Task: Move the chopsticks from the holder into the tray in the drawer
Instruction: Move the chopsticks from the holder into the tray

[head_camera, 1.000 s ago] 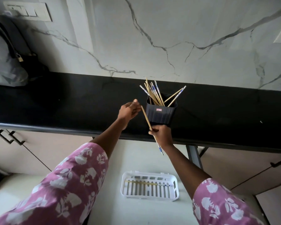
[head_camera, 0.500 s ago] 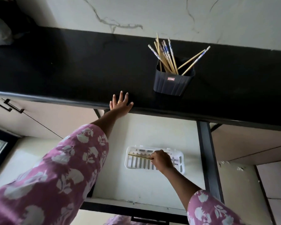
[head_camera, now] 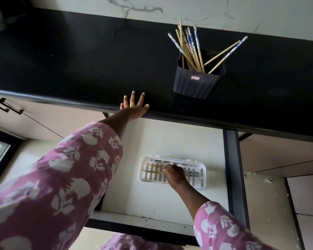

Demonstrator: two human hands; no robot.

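A dark holder (head_camera: 197, 83) stands on the black counter (head_camera: 79, 60) with several chopsticks (head_camera: 190, 47) fanned out of its top. Below, the drawer (head_camera: 170, 141) is pulled out and a white slotted tray (head_camera: 141, 175) lies on its pale floor. Two wooden chopsticks (head_camera: 152, 168) lie lengthwise in the tray. My right hand (head_camera: 174, 175) is down in the tray, fingers pinched on the lower chopstick and hiding its middle. My left hand (head_camera: 134, 107) rests flat on the counter's front edge, fingers spread, left of the holder.
The drawer's dark side rail (head_camera: 233, 168) runs along its right, and its front edge (head_camera: 134, 221) is near me. Cabinet doors with black handles (head_camera: 5, 105) sit at the left. A marble wall (head_camera: 224, 8) backs the counter. Pink floral sleeves cover both arms.
My right hand carried a chopstick from beside the holder down into the tray, where two now lie. My left hand left the holder and spread flat on the counter edge. The view tilted down.
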